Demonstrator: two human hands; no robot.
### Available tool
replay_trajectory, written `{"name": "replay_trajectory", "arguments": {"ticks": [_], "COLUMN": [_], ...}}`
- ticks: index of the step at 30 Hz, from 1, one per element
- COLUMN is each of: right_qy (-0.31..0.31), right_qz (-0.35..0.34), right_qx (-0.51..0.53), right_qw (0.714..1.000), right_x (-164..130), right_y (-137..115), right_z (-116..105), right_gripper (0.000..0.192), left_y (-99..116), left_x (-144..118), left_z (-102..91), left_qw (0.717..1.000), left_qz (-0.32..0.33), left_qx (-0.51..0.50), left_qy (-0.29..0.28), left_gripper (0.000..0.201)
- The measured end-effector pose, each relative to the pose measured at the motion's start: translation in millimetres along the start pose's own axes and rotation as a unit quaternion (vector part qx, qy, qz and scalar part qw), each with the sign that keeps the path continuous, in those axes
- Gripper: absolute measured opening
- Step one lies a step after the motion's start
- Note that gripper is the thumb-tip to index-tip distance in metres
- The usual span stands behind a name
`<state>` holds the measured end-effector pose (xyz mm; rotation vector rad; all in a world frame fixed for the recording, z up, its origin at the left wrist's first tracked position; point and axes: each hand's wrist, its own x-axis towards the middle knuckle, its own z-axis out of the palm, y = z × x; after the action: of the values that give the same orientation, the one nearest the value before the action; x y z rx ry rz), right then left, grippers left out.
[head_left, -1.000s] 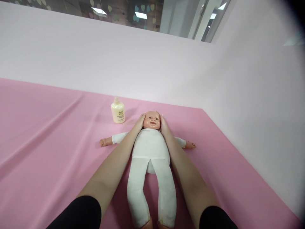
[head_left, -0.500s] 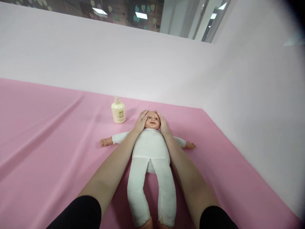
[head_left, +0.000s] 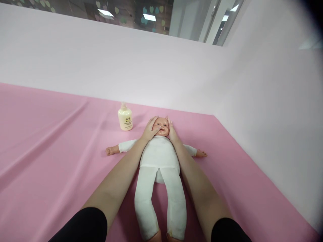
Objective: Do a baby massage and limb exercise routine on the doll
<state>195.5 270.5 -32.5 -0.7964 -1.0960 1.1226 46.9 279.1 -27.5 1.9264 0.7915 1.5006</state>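
Note:
A baby doll point(head_left: 160, 153) with a white cloth body lies on its back, its arms spread out to the sides and its feet toward me. My left hand point(head_left: 150, 129) rests along the left side of the doll's head point(head_left: 164, 129), fingers stretched out flat and the thumb across the cheek next to the mouth. On the opposite side, my right hand point(head_left: 172, 131) lies against the head with its fingers extended upward. Both palms touch the head, and neither hand is closed round it. My forearms run along both sides of the doll's body.
A cream pump bottle point(head_left: 125, 117) stands upright to the left of the doll's head. Pink sheeting point(head_left: 63, 141) with some folds covers the surface. White walls point(head_left: 101, 64) rise at the back and right, with a window point(head_left: 136, 15) above.
My left thumb has moved inward from the side of the head onto the cheek beside the mouth. The right fingers have shifted slightly outward along the head. The doll and bottle stay in place.

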Motion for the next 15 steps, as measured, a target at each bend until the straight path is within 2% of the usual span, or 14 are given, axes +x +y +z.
{"name": "replay_trajectory", "arguments": {"ticks": [8,15], "right_qy": [-0.013,-0.006], "right_qz": [0.155,0.211], "right_qx": [0.110,0.107], "right_qw": [0.982,0.972], "right_x": [-5.8,-10.4], "right_y": [-12.1,-15.9], "right_z": [11.3,11.8], "right_gripper": [0.049,0.053], "left_y": [-7.1,-3.6], "left_x": [-0.2,-0.8], "left_z": [-1.3,-2.3], "left_qw": [0.999,0.999], "left_qz": [0.020,0.002], "left_qx": [0.038,0.029], "left_qy": [-0.017,-0.015], "left_gripper": [0.063,0.060]}}
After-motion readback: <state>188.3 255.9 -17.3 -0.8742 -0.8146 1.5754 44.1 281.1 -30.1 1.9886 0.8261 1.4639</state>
